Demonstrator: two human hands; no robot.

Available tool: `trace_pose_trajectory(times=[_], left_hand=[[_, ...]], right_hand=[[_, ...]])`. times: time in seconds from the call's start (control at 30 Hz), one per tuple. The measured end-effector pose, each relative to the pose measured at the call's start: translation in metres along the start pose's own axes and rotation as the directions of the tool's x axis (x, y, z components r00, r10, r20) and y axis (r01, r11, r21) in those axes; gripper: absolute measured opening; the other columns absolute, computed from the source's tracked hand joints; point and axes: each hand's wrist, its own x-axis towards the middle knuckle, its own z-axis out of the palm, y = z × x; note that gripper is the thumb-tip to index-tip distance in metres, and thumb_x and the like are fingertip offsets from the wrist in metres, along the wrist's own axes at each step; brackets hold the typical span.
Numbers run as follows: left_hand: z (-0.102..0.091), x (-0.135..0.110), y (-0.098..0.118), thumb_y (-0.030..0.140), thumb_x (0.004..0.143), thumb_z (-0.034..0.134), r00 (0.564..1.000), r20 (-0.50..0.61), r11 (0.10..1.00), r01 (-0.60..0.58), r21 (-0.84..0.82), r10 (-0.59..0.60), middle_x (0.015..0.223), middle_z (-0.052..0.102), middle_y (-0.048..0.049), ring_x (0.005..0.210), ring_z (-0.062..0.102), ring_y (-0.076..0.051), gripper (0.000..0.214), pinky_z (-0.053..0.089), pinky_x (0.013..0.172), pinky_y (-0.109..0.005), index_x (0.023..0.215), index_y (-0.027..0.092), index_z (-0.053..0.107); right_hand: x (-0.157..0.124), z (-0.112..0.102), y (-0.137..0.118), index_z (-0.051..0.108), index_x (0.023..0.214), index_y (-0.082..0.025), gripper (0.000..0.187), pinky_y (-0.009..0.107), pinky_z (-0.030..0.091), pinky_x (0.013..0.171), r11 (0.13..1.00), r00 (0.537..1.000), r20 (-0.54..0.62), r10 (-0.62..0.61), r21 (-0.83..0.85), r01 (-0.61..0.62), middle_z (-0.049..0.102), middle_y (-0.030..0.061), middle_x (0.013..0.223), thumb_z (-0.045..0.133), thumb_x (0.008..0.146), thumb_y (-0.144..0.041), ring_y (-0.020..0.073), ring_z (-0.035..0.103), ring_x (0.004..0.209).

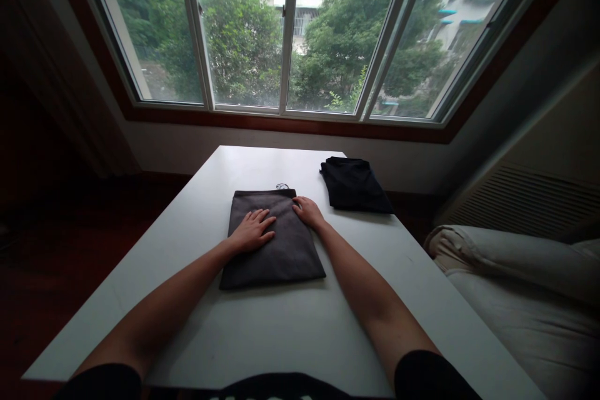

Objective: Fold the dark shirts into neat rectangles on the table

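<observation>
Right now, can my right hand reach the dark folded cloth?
Probably yes: your right hand is at the right edge of the grey bag, and nothing visible stands between it and the folded cloth.

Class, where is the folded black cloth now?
In the head view, the folded black cloth lies on the white table near its far right corner, right of the gray bag and right hand.
</observation>
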Motion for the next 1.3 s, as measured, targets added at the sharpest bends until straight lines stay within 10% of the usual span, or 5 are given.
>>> trace_pose_trajectory(times=[1.3], left_hand=[[-0.0002, 0.0004, 0.0003, 0.062, 0.105, 0.042, 1.0, 0.006, 1.0, 0.007, -0.01, -0.007, 0.173, 0.029, -0.008, 0.16, 0.023, -0.034, 0.064, 0.018, 0.129, -0.057, 0.161, 0.031, 0.046]], right_hand=[[-0.0028, -0.0055, -0.005, 0.065, 0.139, -0.023, 0.039, 0.035, 0.037, 0.117, 1.0, 1.0, 0.013, 0.016, -0.006, -0.016, 0.065, 0.0091, 0.142, 0.057, 0.103, -0.035, 0.0237, 0.056, 0.134]])
